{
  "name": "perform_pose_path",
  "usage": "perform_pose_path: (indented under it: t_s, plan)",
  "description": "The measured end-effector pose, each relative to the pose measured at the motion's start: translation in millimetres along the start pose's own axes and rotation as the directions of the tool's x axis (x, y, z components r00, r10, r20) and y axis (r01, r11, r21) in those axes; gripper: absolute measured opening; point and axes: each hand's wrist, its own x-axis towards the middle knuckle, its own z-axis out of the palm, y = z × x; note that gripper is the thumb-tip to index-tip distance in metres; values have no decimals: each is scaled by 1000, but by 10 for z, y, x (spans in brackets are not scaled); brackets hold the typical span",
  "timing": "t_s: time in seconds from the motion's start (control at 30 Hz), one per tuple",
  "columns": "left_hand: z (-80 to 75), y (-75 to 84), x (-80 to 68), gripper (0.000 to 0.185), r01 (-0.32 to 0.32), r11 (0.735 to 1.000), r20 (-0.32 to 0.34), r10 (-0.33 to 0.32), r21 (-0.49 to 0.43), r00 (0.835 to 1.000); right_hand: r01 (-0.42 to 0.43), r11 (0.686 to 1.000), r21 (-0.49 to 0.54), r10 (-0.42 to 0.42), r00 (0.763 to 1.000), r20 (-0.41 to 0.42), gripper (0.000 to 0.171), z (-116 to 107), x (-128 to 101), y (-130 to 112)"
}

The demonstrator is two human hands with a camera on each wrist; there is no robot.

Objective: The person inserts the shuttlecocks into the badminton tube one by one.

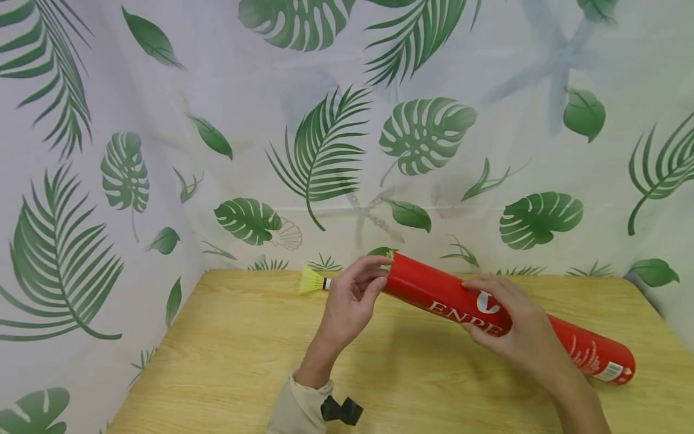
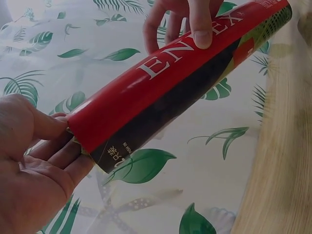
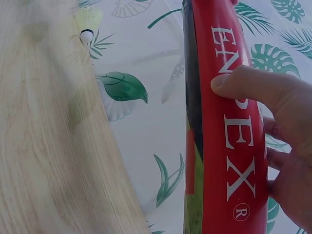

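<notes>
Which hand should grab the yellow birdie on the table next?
Probably the left hand: its fingers sit at the red tube's open end, right beside the yellow shuttlecock. The right hand grips the tube's middle, farther away.

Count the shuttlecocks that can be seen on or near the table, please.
1. A yellow shuttlecock lies on the wooden table, near the far edge, just beyond the left hand. More may be hidden inside the red tube.
</notes>
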Motion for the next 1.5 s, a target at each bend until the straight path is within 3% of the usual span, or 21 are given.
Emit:
perform_pose_path:
  t_s: [0.5,0.83,1.0,1.2,1.37,1.5]
  plan:
    - [26,-27,-1,31,8,1000,30,-7,-18,1000,-10,1000,-18,10,1000,2,74,3,-3,7]
    - [-103,-48,15,26,-16,1000,6,16,-20,1000,-18,1000,18,18,1000,6,74,1,0,24]
    - [-244,-104,31,23,-50,999,-47,50,3,998,-46,999,29,46,999,7,76,-14,-10,36]
    - [-524,-248,23,18,-52,997,-197,63,61,978,-27,999,21,27,1000,-5,76,-16,-6,48]
    - [-758,-424,-5,16,36,988,-297,11,153,955,-24,1000,12,24,1000,-7,76,-16,-1,44]
    - [-860,-595,-33,15,123,963,-360,-29,239,932,-27,1000,8,27,1000,-2,75,-7,-6,52]
